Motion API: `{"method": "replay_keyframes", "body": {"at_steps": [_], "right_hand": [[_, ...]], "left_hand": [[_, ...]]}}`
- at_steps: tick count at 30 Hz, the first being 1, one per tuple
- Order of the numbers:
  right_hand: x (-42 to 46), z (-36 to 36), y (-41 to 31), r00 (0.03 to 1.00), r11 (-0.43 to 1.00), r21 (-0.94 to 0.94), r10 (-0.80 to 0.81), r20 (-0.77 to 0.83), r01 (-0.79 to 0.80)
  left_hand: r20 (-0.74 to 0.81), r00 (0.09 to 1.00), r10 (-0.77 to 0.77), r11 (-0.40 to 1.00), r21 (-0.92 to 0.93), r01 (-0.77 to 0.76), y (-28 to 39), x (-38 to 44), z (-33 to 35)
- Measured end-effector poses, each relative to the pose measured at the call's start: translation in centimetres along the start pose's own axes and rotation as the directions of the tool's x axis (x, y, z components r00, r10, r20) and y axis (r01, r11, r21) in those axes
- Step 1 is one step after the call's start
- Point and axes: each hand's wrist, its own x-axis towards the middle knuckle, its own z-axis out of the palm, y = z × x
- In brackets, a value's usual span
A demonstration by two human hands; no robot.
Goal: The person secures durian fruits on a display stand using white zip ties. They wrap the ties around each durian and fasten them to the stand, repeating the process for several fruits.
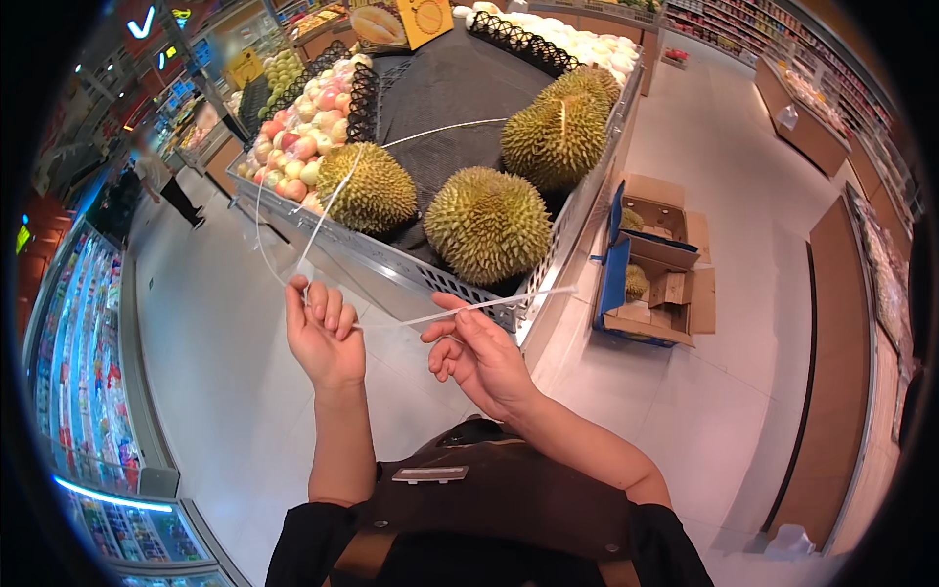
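A thin white plastic strap [519, 298] runs between my two hands. My left hand [328, 334] is closed around it, and part of the strap loops upward in front of the nearest durian. Between thumb and fingers, my right hand [477, 352] pinches the strap near its free end, which sticks out to the right. Beyond the hands, a left durian [367, 187] and a middle durian [488, 226] sit in the front of a display bin [411, 282]. A right durian [555, 136] lies farther back, with a pale strip near it.
Apples [301, 150] fill the bin's left side beside black plastic edging [363, 103]. On the floor at right stand opened cardboard boxes [649, 293] holding durians. A refrigerated case [88, 367] lines the left, where a person [165, 180] stands farther off. A wooden counter [829, 367] borders the right.
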Motion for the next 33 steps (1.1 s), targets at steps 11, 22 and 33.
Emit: {"method": "replay_keyframes", "body": {"at_steps": [11, 22, 33], "right_hand": [[0.2, -1.0, 1.7, 0.960, 0.948, -0.237, -0.248, -0.131, 0.212], [-2.2, -0.8, 1.5, 0.943, 0.565, -0.756, -0.162, 0.291, 0.330], [-0.6, -0.8, 3.1, 0.996, 0.853, -0.522, -0.038, -0.083, -0.011]], "left_hand": [[-0.240, 0.969, -0.064, 0.995, -0.091, 0.043, 2.6, 0.1, -9.8], [-0.224, 0.918, -0.327, 0.457, 0.813, 0.361, 6.8, -1.1, -10.8], [0.274, 0.574, -0.771, 0.305, 0.951, -0.045, 1.0, -6.9, -8.7]]}}
